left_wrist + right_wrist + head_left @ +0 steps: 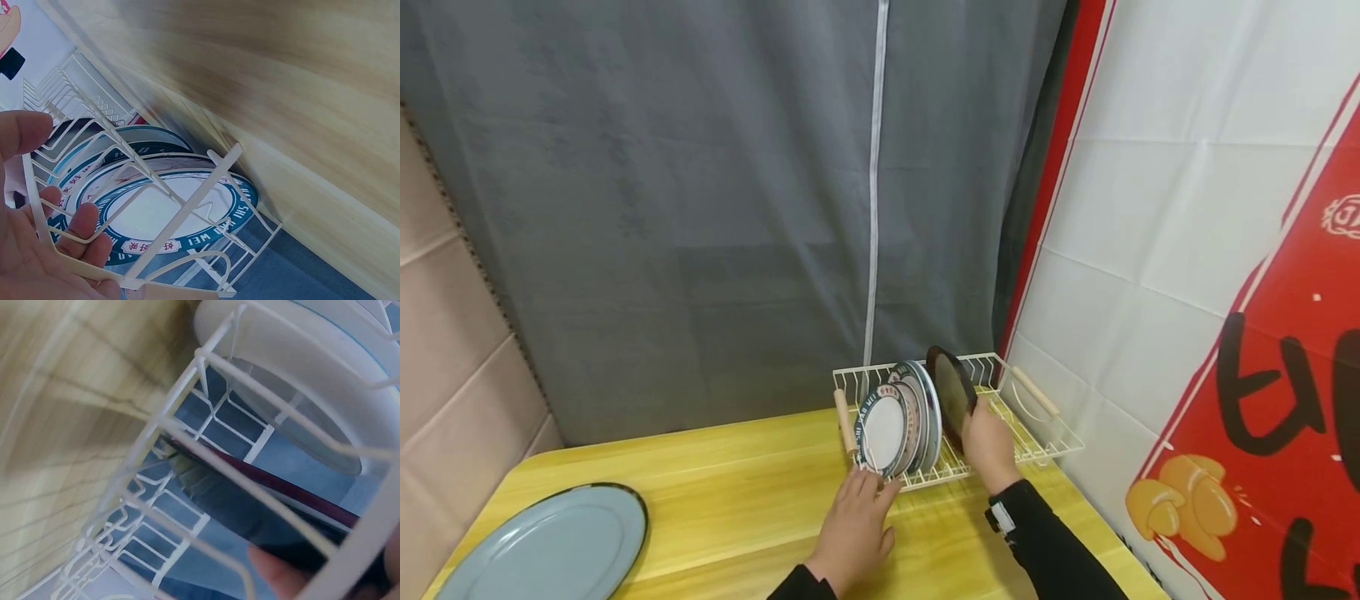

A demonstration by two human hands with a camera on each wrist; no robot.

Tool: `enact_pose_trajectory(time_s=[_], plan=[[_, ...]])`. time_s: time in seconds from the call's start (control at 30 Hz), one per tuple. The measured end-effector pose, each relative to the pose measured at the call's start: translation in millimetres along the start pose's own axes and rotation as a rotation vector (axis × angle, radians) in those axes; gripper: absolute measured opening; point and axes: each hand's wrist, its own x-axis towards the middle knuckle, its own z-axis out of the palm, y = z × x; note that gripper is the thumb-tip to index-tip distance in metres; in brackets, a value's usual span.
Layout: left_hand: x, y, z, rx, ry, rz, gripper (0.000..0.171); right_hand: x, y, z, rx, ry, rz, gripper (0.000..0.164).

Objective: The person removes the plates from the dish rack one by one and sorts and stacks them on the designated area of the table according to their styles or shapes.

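A white wire dish rack [936, 478] with wooden handles stands on the table, and several round plates [882, 432] with green lettered rims lean upright in its left part. Right of them, my right hand [990, 439] grips the edge of a dark plate [953, 393], thumb and fingers on its near right side. The dark plate stands tilted among the wires; the right wrist view shows its lower edge [250, 500] inside the rack. My left hand [855, 523] rests at the rack's front left corner. Its fingers [84, 222] touch the wires, with the thumb held apart.
A large blue-grey oval tray [565, 542] with a dark rim lies at the table's left. Behind the yellow wood-grain table [730, 492] hangs a grey curtain [700, 208]. A white and red printed sheet [1112, 275] borders the rack's right side.
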Motion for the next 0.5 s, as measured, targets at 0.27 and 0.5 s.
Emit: enact_pose_trajectory(time_s=[0.27,0.5], plan=[[0.2,2.0,0.2,-0.014,-0.008,0.008,0.061,7,-27,-66,0.139,0.091,0.139,0.027],[1.0,0.2,-0.6,-0.034,0.006,-0.006,0.059,7,-46,-107,0.291,0.255,0.145,0.033]])
